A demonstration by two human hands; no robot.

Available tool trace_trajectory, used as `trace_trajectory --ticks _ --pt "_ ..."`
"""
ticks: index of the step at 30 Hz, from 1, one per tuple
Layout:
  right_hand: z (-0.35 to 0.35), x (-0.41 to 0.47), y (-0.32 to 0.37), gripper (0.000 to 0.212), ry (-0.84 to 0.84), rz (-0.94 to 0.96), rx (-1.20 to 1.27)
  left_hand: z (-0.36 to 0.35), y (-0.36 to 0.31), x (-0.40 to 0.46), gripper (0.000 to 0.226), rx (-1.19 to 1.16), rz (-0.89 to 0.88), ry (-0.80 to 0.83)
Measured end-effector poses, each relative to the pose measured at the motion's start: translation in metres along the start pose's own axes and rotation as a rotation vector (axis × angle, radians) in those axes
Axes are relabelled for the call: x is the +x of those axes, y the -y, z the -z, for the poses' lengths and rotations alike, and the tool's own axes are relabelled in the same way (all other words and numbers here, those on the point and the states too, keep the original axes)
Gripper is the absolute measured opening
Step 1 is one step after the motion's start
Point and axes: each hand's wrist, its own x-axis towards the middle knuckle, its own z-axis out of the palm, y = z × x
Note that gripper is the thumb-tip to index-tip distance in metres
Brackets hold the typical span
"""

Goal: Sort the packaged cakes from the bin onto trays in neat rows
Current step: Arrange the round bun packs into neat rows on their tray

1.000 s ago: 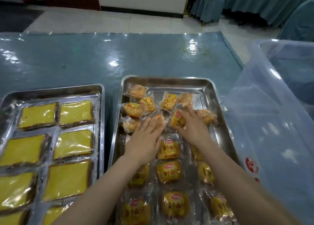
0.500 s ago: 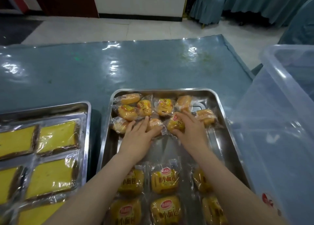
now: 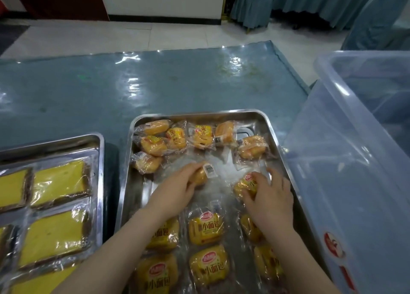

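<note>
A steel tray (image 3: 280,142) holds small wrapped yellow cakes. Several lie loose in a heap (image 3: 175,138) at its far end; others sit in neat rows (image 3: 206,229) at the near end. My left hand (image 3: 175,189) grips one wrapped cake (image 3: 203,173) in the middle of the tray, its white label facing up. My right hand (image 3: 269,196) grips another wrapped cake (image 3: 246,185) near the tray's right wall. Both cakes are low over the tray floor, just beyond the rows.
A second steel tray (image 3: 97,142) at the left holds flat yellow slab cakes (image 3: 60,178) in rows. A large clear plastic bin (image 3: 346,160) stands right of the cake tray. The table has a shiny blue cover (image 3: 133,87); draped chairs stand beyond.
Both hands have drawn back from the loose heap toward me, each bringing a cake with it. The right hand has shifted to the tray's right side. The camera has tilted upward.
</note>
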Motion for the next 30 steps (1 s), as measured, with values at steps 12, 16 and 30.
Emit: trace_trajectory --ticks 12,16,30 --pt "-0.010 0.011 0.000 0.068 0.377 0.201 -0.137 0.008 -0.024 -0.007 0.042 -1.253 0.511 -0.116" --pt "0.002 0.008 0.018 0.060 0.125 0.201 0.124 0.005 -0.027 -0.012 0.049 -1.242 0.497 -0.107" --pt "-0.008 0.012 0.062 0.023 0.161 -0.096 0.865 0.004 -0.008 -0.008 0.018 -0.896 0.518 -0.329"
